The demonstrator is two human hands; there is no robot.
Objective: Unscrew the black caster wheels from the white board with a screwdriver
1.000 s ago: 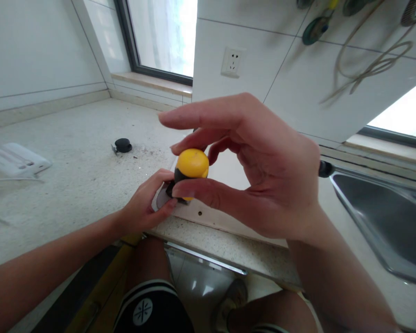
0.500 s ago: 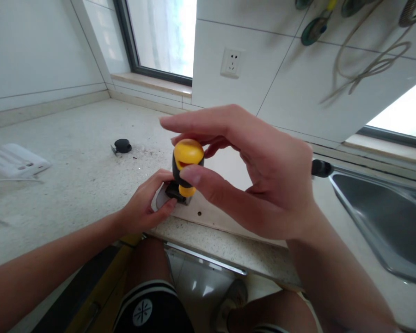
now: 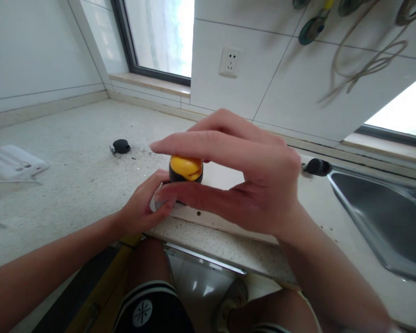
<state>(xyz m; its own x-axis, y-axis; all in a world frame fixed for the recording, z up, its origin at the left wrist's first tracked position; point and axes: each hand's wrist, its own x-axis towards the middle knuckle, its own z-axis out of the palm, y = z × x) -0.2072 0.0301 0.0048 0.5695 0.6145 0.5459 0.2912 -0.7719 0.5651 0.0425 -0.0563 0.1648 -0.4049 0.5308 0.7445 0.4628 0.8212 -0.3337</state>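
A screwdriver (image 3: 185, 167) with a yellow and black handle stands nearly upright, seen from its butt end. My right hand (image 3: 246, 173) curls about that handle, thumb along the near side and fingers along the far side. Below it, my left hand (image 3: 152, 199) pinches a small grey and black piece (image 3: 160, 203), mostly covered by my fingers, against a white board (image 3: 225, 175). The screwdriver's tip is hidden behind my right thumb. A dark hole (image 3: 198, 213) shows in the board's near edge.
On the speckled counter (image 3: 72, 134) lie a black caster (image 3: 121, 146) among crumbs and a white device (image 3: 15, 162) with a cable. Another black caster (image 3: 318, 167) is beside the steel sink (image 3: 346, 217). A socket (image 3: 230, 62) is on the tiled wall.
My right hand has shifted left and turned around the screwdriver handle, its thumb now stretched farther left. The handle's yellow end has rotated and sits slightly lower. My left hand stays put.
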